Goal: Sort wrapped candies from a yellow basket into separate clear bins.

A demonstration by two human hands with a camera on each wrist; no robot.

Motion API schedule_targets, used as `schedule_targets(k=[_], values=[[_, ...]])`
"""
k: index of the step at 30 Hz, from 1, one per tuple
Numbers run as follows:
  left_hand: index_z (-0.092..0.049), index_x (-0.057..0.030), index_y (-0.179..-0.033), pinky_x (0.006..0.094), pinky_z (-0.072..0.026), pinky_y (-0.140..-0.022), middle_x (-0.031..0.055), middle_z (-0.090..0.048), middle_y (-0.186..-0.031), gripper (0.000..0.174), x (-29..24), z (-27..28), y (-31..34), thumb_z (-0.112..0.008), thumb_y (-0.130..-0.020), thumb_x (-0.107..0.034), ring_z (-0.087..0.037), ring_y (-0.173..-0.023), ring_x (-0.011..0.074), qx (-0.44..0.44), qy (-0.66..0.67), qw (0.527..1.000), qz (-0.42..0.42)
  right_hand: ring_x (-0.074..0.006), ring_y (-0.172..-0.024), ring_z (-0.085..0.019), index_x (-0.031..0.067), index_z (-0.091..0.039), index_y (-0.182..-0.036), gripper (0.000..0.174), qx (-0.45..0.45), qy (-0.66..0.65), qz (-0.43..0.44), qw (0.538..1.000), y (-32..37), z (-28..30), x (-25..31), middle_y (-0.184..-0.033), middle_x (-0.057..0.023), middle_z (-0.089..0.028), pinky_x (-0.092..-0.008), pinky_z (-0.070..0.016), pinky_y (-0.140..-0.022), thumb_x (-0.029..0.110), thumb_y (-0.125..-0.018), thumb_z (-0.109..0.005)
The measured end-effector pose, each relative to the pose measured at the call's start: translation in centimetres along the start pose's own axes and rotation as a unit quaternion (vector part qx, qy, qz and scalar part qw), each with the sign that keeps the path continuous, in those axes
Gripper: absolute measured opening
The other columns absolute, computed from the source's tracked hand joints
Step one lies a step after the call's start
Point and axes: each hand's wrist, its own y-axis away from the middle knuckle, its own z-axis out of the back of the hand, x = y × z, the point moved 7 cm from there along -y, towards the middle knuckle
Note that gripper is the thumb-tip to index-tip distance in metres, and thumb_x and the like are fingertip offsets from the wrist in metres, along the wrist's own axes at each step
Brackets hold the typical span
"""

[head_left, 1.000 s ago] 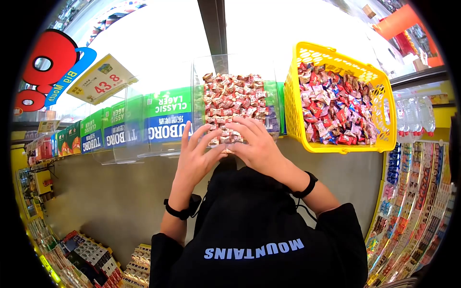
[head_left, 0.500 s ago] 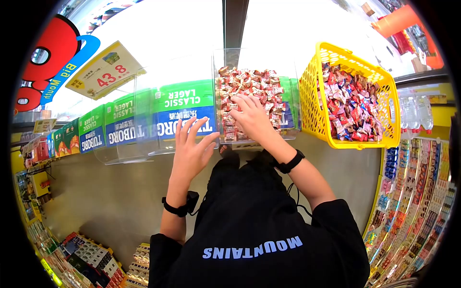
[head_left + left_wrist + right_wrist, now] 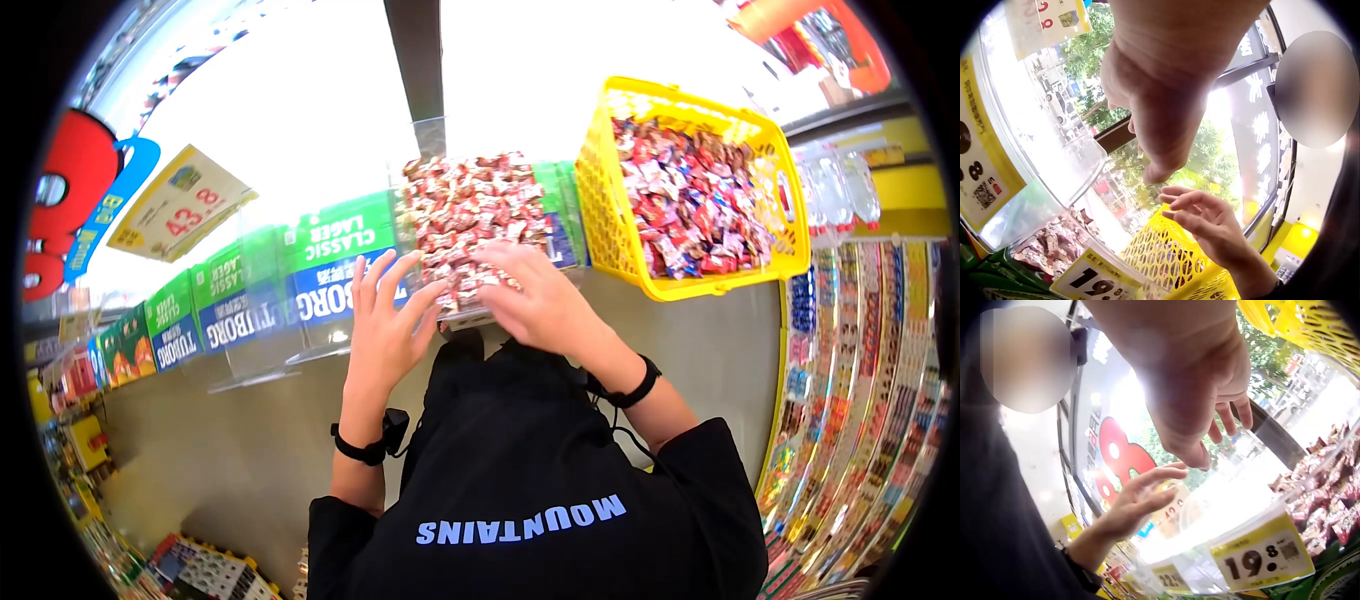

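Wrapped candies (image 3: pixel 480 205) in red, pink and white fill a clear bin in front of me in the head view. My right hand (image 3: pixel 545 305) hovers over the near part of these candies, its fingers loosely bent and apart. Nothing shows between the fingers of that hand (image 3: pixel 1200 394) in the right wrist view. My left hand (image 3: pixel 388 325) is raised at the bin's near left corner, fingers spread, holding nothing. To the right stands a yellow basket (image 3: pixel 627 240), heaped with mixed wrapped candies (image 3: pixel 690 200).
Tuborg beer cartons (image 3: pixel 335 260) line up to the left, with clear bins in front of them. A price sign (image 3: pixel 180 205) rises behind the cartons. Clear bottles (image 3: pixel 840 190) stand beyond the basket, and stocked shelves (image 3: pixel 850 400) run along the right.
My right hand reached farther into the candies half a second ago, then drew back toward the bin's near edge. The left hand stays near the same corner. The head view has shifted.
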Motion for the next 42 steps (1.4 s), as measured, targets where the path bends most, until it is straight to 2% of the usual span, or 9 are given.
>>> schedule_targets(k=[4,8,14,18,24,28,32,36,42], values=[[-0.078,-0.0205,-0.123,0.0633,-0.0317,-0.127,0.0088,-0.058,-0.153,0.04,-2.7,-1.0,-3.1,-0.086,-0.085,-0.011,-0.047,-0.148,0.0386,0.006,0.018,0.999,-0.033,-0.039,-0.137,-0.061,0.0051,-0.072,-0.106,0.026,-0.031,-0.031,0.029,0.999,1.2,6.2,3.1,-0.143,-0.0169,-0.064,-0.0522,-0.0516,-0.114,0.004,-0.081,-0.079],[-0.079,-0.021,-0.123,0.0632,-0.0314,-0.128,0.009,-0.058,-0.155,0.041,-6.2,-1.9,-6.5,-0.086,-0.085,-0.01,-0.046,-0.149,0.0383,0.012,0.042,0.996,-0.076,-0.039,-0.136,-0.062,0.0051,-0.073,-0.107,0.028,-0.105,0.001,0.031,0.994,3.2,12.1,3.0,-0.143,-0.0168,-0.066,-0.0544,-0.051,-0.116,0.004,-0.08,-0.08],[-0.079,-0.0202,-0.121,0.0632,-0.0301,-0.128,0.0117,-0.058,-0.154,0.042,-11.8,-2.2,-12.4,-0.087,-0.081,-0.01,-0.046,-0.149,0.041,0.021,0.041,0.987,-0.151,-0.0379,-0.137,-0.061,0.0101,-0.076,-0.114,0.031,-0.193,0.212,-0.096,0.953,8.6,21.0,-4.8,-0.143,-0.0141,-0.067,-0.0544,-0.0468,-0.119,0.007,-0.084,-0.081],[-0.08,-0.0189,-0.116,0.0626,-0.0295,-0.129,0.0128,-0.058,-0.153,0.037,-16.5,-2.1,-16.8,-0.088,-0.081,-0.014,-0.045,-0.15,0.0421,0.052,0.039,0.979,-0.193,-0.0386,-0.135,-0.061,0.0097,-0.076,-0.112,0.028,-0.202,0.261,-0.144,0.933,11.9,24.7,-9.6,-0.141,-0.0146,-0.067,-0.0539,-0.0456,-0.119,0.008,-0.084,-0.082],[-0.081,-0.0153,-0.1,0.0617,-0.0249,-0.132,0.0119,-0.057,-0.153,0.017,-21.2,-7.5,-21.5,-0.083,-0.086,-0.023,-0.038,-0.156,0.0413,0.222,0.011,0.942,-0.251,-0.039,-0.128,-0.063,0.0063,-0.076,-0.106,0.02,-0.191,0.193,-0.199,0.942,14.4,23.9,-15.3,-0.139,-0.0172,-0.066,-0.0534,-0.0474,-0.115,0.011,-0.087,-0.08],[-0.082,-0.02,-0.101,0.0616,-0.02,-0.134,0.0105,-0.057,-0.153,0.02,-20.6,-13.1,-22.3,-0.084,-0.083,-0.029,-0.038,-0.156,0.0389,0.397,-0.094,0.88,-0.242,-0.0384,-0.127,-0.062,0.0049,-0.075,-0.103,0.018,-0.21,0.18,-0.172,0.946,14.3,24.4,-15.0,-0.139,-0.0168,-0.065,-0.0518,-0.0494,-0.111,0.012,-0.087,-0.08],[-0.084,-0.0235,-0.104,0.0665,-0.0151,-0.134,0.012,-0.058,-0.151,0.031,-21.3,-15.7,-22.6,-0.089,-0.076,-0.036,-0.036,-0.158,0.0364,0.476,-0.181,0.839,-0.191,-0.038,-0.128,-0.062,0.0051,-0.074,-0.103,0.018,-0.212,0.176,-0.173,0.946,14.5,24.5,-14.9,-0.138,-0.017,-0.065,-0.0506,-0.0493,-0.11,0.012,-0.088,-0.08],[-0.086,-0.0243,-0.098,0.0706,-0.0128,-0.132,0.0125,-0.059,-0.151,0.028,-21.0,-17.3,-22.3,-0.089,-0.073,-0.036,-0.037,-0.157,0.0347,0.453,-0.233,0.83,-0.227,-0.0367,-0.132,-0.06,0.006,-0.077,-0.106,0.018,-0.199,0.137,-0.195,0.951,14.5,24.6,-15.1,-0.143,-0.0141,-0.065,-0.0497,-0.0481,-0.113,0.013,-0.09,-0.081],[-0.085,-0.0235,-0.087,0.0781,-0.0188,-0.127,0.0128,-0.06,-0.147,0.016,-20.2,-18.1,-21.7,-0.085,-0.071,-0.027,-0.039,-0.156,0.0346,0.408,-0.248,0.844,-0.246,-0.0372,-0.129,-0.063,0.0063,-0.075,-0.106,0.019,-0.192,0.145,-0.195,0.951,14.6,24.3,-15.3,-0.14,-0.017,-0.065,-0.0493,-0.0498,-0.11,0.014,-0.09,-0.08]])
